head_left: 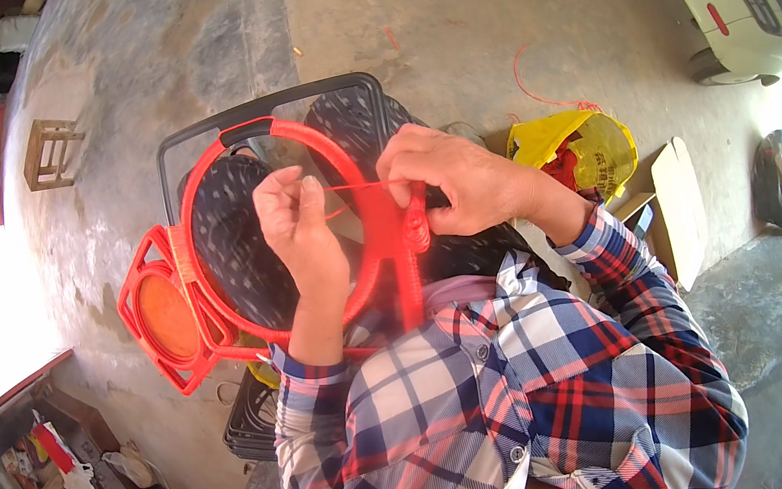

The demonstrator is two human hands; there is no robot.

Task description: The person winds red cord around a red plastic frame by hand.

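Observation:
Across my lap lies a black metal frame (230, 117) with a large ring (326, 148) wrapped mostly in red cord. A bare black stretch shows at the ring's top. My left hand (300, 233) is raised over the ring's middle, thumb and fingers pinched together on a taut strand of red cord (357, 186). The strand runs right to my right hand (457, 179), which is closed around a wound bundle of red cord (416, 226) by the ring's right side. A red-wrapped section with a round orange panel (167, 318) joins the ring at the left.
Right of my knees sits a yellow bag (536, 134) with red material inside, beside an open cardboard box (679, 211). A loose red cord (529, 87) trails on the floor. A wooden stool (49, 154) stands far left; a parked white car (730, 11) is at far right.

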